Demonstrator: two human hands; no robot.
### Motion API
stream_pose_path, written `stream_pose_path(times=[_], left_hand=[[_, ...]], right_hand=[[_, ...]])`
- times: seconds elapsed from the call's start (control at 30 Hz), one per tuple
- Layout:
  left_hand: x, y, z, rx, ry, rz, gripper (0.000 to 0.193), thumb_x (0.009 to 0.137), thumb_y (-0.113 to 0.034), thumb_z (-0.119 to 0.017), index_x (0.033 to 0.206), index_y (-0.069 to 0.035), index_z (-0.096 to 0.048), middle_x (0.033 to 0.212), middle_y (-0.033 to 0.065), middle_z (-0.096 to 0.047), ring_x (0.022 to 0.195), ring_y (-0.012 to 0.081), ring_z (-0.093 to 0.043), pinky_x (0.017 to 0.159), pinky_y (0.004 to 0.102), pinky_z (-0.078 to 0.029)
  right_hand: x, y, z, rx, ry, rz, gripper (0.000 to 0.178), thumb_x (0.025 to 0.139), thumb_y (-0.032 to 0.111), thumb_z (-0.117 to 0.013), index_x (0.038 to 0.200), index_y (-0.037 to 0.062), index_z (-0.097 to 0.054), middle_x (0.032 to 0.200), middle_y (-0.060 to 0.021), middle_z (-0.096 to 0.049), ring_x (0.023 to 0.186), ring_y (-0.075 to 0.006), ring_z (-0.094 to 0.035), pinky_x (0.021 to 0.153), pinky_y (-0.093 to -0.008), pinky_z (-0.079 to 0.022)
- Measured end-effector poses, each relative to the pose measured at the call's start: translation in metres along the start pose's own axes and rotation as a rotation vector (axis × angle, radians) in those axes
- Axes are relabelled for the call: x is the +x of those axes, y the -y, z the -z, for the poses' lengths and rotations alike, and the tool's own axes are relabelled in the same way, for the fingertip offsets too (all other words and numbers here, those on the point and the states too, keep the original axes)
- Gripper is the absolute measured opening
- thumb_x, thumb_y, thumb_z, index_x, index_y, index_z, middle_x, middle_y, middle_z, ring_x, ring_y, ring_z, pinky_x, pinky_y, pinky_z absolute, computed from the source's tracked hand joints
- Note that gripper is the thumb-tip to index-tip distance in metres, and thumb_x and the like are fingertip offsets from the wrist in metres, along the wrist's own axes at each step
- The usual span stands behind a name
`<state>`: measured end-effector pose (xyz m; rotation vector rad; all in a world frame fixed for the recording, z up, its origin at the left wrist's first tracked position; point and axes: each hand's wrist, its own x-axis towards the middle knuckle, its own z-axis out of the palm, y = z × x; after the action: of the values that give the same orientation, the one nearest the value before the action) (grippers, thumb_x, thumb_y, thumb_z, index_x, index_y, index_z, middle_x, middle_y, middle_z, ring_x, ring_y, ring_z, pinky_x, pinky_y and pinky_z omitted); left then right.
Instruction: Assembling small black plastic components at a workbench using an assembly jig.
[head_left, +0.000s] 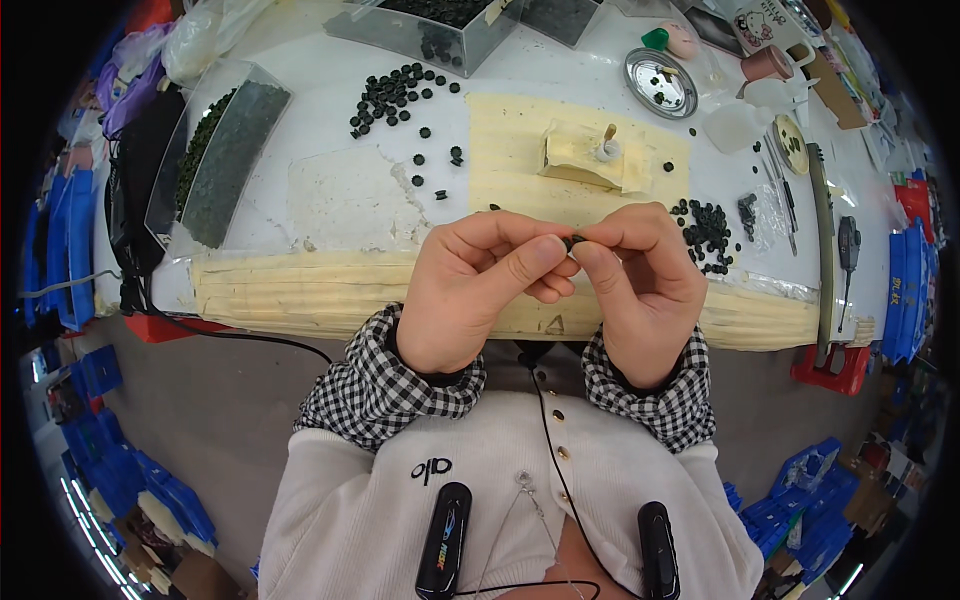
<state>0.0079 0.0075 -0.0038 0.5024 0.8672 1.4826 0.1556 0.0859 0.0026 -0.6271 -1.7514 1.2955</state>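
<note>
My left hand (pixel 480 285) and my right hand (pixel 645 285) meet over the table's near edge, thumbs and forefingers pinched together. Between their fingertips is a small black round part (pixel 571 243), mostly covered, so its exact kind cannot be made out. Just beyond the hands, a block wrapped in yellow tape (pixel 580 165) carries a short upright peg (pixel 608 140). To its left lies a loose pile of black ridged round pieces (pixel 395 95). Another pile of small black pieces (pixel 706 235) sits right beside my right hand.
Clear bins of dark pieces stand at the left (pixel 235 165) and far side (pixel 440 45). At the right are a round metal dish (pixel 660 83), thin tools (pixel 780 190) and a black-handled screwdriver (pixel 849 245). Yellow tape (pixel 300 290) covers the near edge.
</note>
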Motion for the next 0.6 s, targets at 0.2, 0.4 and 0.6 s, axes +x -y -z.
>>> stream_pose_path(times=[0.2,0.4,0.6], left_hand=[[0.0019,0.0019,-0.0023,-0.062,-0.061,-0.035,0.018,0.091,-0.011,-0.06,0.102,0.003,-0.063,0.087,0.0107,-0.068,0.075,0.0128,-0.064,0.069,0.0228,-0.053],[0.0022,-0.0008,-0.0057,-0.013,-0.104,-0.025,0.02,0.095,-0.013,-0.055,0.106,0.002,-0.061,0.086,0.0087,-0.067,0.073,0.0112,-0.062,0.068,0.0224,-0.051],[0.0017,-0.0018,-0.0036,-0.076,-0.1,-0.025,0.018,0.091,-0.013,-0.061,0.098,0.003,-0.064,0.084,0.0092,-0.067,0.074,0.0122,-0.064,0.067,0.0223,-0.053]], right_hand=[[-0.0013,0.0004,-0.0038,0.043,-0.011,-0.019,0.015,0.084,-0.005,-0.062,0.099,-0.0045,-0.065,0.093,-0.0087,-0.06,0.085,-0.014,-0.056,0.078,-0.0247,-0.045],[-0.0036,-0.0019,-0.0031,0.066,0.008,-0.058,0.02,0.083,-0.006,-0.062,0.103,-0.0046,-0.065,0.095,-0.0095,-0.06,0.087,-0.0145,-0.057,0.079,-0.024,-0.044],[-0.0025,0.0037,-0.0032,-0.209,0.011,0.093,0.024,0.08,-0.006,-0.066,0.103,-0.0008,-0.068,0.091,-0.0083,-0.062,0.082,-0.014,-0.059,0.073,-0.0233,-0.047]])
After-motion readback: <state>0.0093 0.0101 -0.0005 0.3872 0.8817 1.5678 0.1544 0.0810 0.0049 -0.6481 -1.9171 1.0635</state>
